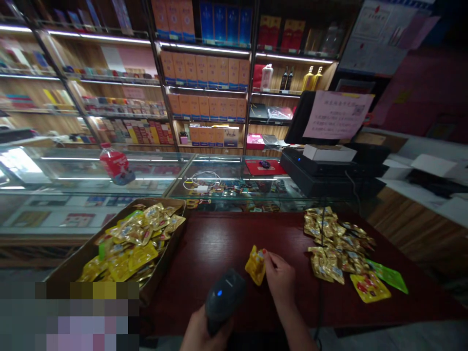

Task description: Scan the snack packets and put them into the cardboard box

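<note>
My left hand (204, 329) is wrapped round the handle of a black barcode scanner (225, 295), which shows a small blue light. Just right of the scanner, my right hand (280, 275) pinches the edge of a small yellow snack packet (255, 265) over the dark red tabletop (215, 239). To the left, an open cardboard box (179, 231) holds many gold, yellow and green packets (133, 251). A loose pile of gold packets (329, 239) lies on the right of the table, with a yellow packet (370, 287) and a green packet (393, 275) at its near end.
Behind the table runs a glass display counter (157, 170) with a red-labelled bottle (116, 165), a white charging cable (203, 187) and a red mouse mat (252, 167) on it. A monitor (296, 119) stands back right. A black cord (321, 292) crosses the table's right side.
</note>
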Motion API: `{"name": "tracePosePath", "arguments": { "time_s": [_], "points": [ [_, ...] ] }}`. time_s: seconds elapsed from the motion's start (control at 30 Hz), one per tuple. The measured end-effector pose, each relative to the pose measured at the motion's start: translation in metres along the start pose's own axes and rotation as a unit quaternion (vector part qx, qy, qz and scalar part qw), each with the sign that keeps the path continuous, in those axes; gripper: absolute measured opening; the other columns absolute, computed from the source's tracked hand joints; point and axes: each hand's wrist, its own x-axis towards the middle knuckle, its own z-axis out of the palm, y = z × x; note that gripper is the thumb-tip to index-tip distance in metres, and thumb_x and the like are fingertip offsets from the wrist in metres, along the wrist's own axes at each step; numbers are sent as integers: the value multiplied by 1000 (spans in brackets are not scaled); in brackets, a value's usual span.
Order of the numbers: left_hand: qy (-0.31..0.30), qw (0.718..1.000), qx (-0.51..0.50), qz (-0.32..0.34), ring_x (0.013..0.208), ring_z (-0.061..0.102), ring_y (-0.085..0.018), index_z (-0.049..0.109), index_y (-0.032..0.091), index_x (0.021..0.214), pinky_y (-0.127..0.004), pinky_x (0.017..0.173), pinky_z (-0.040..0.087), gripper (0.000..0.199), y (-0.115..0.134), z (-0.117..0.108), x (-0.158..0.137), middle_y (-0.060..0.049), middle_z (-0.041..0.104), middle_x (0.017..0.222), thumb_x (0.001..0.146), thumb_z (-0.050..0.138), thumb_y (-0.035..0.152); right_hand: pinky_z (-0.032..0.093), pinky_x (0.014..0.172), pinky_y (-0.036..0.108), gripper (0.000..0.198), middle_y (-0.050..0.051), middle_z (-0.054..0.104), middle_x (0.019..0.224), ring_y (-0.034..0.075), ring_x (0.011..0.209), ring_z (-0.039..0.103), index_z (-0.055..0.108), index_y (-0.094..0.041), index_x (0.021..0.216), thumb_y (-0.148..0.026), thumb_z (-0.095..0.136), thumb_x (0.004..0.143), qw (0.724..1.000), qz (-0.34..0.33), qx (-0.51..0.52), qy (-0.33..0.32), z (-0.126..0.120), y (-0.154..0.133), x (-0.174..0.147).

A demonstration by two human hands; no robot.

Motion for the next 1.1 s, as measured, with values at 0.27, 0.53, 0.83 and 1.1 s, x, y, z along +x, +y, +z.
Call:
{"name": "tracePosePath", "arguments": {
  "time_s": [0.27,0.53,0.83,1.1],
  "points": [
    [-45,981,102,162,66,61,-21,70,17,62,-29,70,54,11,-7,0,15,-2,65,59,69,72,25,59,57,31,41,11,78,93,24,67,73,79,-19,92,-52,54,91,999,-2,36,-33,-6,-4,-3],
    [-77,980,109,151,72,63,-21,71,16,71,-28,75,53,5,-11,-3,11,-2,67,66,71,66,18,59,89,34,30,8,78,107,24,97,74,78,-23,104,-35,52,95,992,-113,-30,-41,-9,-4,-10],
    [-48,986,76,143,76,65,-22,70,15,71,-30,77,54,7,-4,0,6,-1,65,61,70,69,22,60,89,29,31,7,77,108,20,97,75,76,-19,108,-26,47,98,959,-254,-117,-46,-4,-3,-11],
    [-34,996,29,71,67,64,-24,68,19,65,-28,61,53,13,-1,0,5,1,56,46,65,75,30,59,91,30,30,6,77,110,20,98,75,75,-20,112,-21,49,97,933,-314,-168,-56,-2,-2,-8]
  ]
}}
